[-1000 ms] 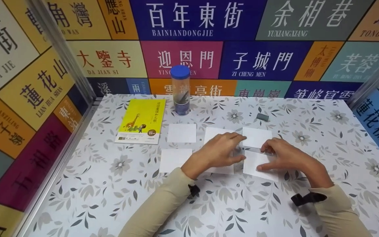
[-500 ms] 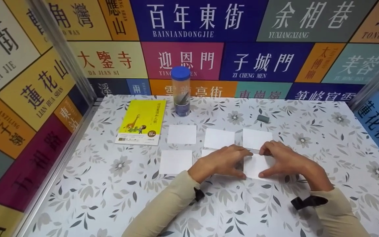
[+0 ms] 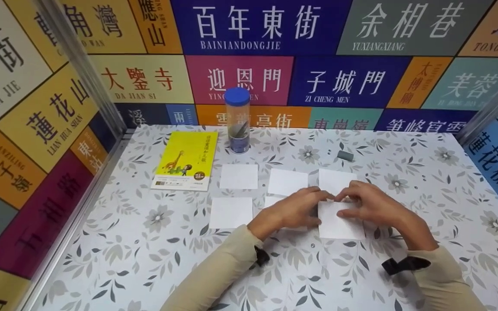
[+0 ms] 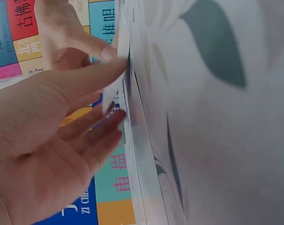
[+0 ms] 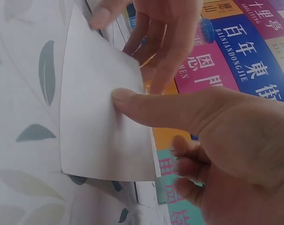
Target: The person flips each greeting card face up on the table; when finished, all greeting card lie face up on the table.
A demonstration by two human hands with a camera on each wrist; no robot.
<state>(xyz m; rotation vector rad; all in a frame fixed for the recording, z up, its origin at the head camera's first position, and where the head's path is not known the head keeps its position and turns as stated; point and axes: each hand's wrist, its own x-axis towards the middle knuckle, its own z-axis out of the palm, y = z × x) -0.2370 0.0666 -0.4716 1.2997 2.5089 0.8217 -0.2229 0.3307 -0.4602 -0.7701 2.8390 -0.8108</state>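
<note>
A white square of paper point(image 3: 342, 224) lies nearest me on the right, its far part lifted and bent in the right wrist view. My right hand point(image 3: 372, 203) pinches it, thumb point(image 5: 127, 101) flat on its face and fingertips at the far edge. My left hand point(image 3: 290, 209) is at the paper's left side, fingertips by the far left corner and thumb close to the left edge, with a gap between them. Another white paper point(image 3: 335, 178) lies just beyond; my left hand partly covers a paper to the left.
More white papers lie to the left, including a front one point(image 3: 231, 212) and two behind point(image 3: 239, 176). A yellow book point(image 3: 186, 160) rests at the back left. Beside it stands a clear tube with a blue lid point(image 3: 237, 121). A small grey-green cylinder point(image 3: 345, 155) lies at the back right.
Both hands have come closer together at the near right paper. My left hand has moved slightly toward me and right; my right thumb has moved farther onto the paper, which sits straighter.
</note>
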